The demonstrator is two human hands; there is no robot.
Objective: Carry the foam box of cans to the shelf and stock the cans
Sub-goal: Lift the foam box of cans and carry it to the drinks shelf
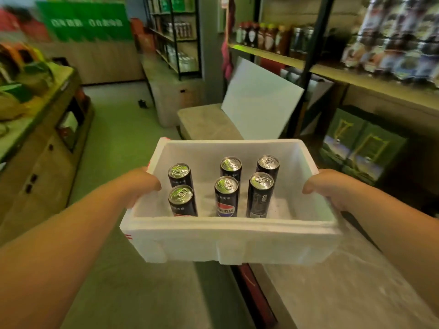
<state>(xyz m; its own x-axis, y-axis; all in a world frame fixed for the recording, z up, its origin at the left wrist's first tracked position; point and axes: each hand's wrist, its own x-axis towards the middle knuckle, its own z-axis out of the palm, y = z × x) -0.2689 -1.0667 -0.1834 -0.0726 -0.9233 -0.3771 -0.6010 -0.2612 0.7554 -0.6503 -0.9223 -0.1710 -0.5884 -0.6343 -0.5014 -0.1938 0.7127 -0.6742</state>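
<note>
A white foam box (228,241) is held up in front of me, open at the top. Several black slim cans (226,197) with silver lids stand upright inside it, in two rows. My left hand (140,184) grips the box's left wall, thumb over the rim. My right hand (327,184) grips the right wall the same way. A shelf (356,74) with bottles runs along the right side, above and beyond the box.
A white foam lid (259,100) leans against the shelf post behind a low concrete-coloured block (206,122). Green cartons (361,148) sit under the shelf. A wooden counter (38,143) with goods lines the left. An aisle floor (123,129) runs ahead to more racks (175,34).
</note>
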